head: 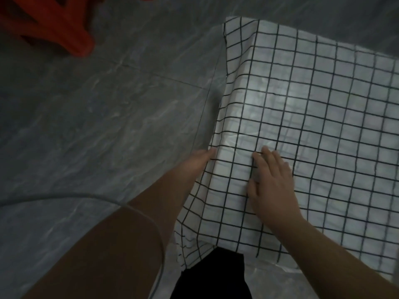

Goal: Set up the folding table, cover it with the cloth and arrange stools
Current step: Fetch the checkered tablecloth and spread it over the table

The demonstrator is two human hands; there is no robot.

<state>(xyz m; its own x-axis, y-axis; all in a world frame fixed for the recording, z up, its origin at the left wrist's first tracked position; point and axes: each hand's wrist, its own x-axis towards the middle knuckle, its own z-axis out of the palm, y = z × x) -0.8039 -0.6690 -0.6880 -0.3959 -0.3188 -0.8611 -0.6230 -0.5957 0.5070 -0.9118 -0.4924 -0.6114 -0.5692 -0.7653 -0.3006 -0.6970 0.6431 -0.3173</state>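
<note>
- the cloth (323, 126), white with a black grid, lies spread over the worktop and hides it wholly; its left side and near corner hang down past the edge.
- the right hand (272, 182) lies flat on top of the cloth near the left edge, fingers straight and a little spread, grasping nothing; it seems to pin the cloth so it does not slide while the side is dressed.
- the left hand (199, 161) is beside that edge with its fingers straight against the hanging flap. as far as the blur lets me tell it is released, not pinching. it looks to be pressing the drape in along the worktop's side so the fold sits crisp.
- step in hand, by my reading: smoothing and squaring the cloth; the covering is nearly done and the stools are not yet arranged.
- a red stool (54, 24) stands on the grey floor (86, 115) at the far left, well apart from the worktop and only partly in view.
- a thin pale cord (86, 194) curves across near the left forearm.
</note>
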